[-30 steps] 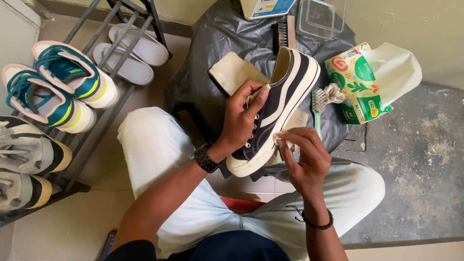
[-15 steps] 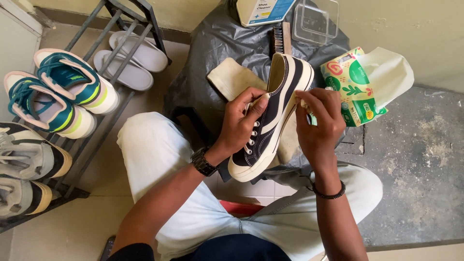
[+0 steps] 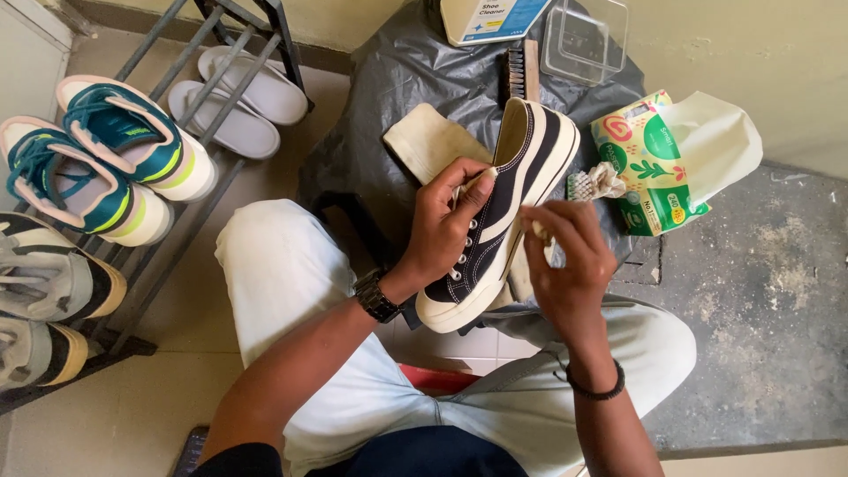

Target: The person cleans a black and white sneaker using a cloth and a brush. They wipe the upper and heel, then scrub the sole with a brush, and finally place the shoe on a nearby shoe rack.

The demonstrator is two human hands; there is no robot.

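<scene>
I hold a black canvas sneaker [image 3: 511, 190] with white stripes and a white sole over my lap, toe toward me. My left hand [image 3: 442, 225] grips its laced upper from the left, thumb near the opening. My right hand [image 3: 570, 261] is pinched against the sneaker's right side wall, and a small pale scrap [image 3: 536, 231] shows under its fingers. A beige cloth [image 3: 428, 140] lies just behind the sneaker. A small brush [image 3: 594, 183] with pale bristles lies by its heel.
A black plastic sheet [image 3: 415, 79] carries a wooden brush [image 3: 523, 69], a clear plastic box [image 3: 587, 40], a white cleaner container [image 3: 490, 16] and a green wipes packet [image 3: 649, 163]. A shoe rack [image 3: 177, 256] at left holds teal sneakers [image 3: 132, 141] and white slippers [image 3: 238, 97].
My right hand went from near the toe up to the heel end, then came back to the middle of the side wall. The left hand kept its grip.
</scene>
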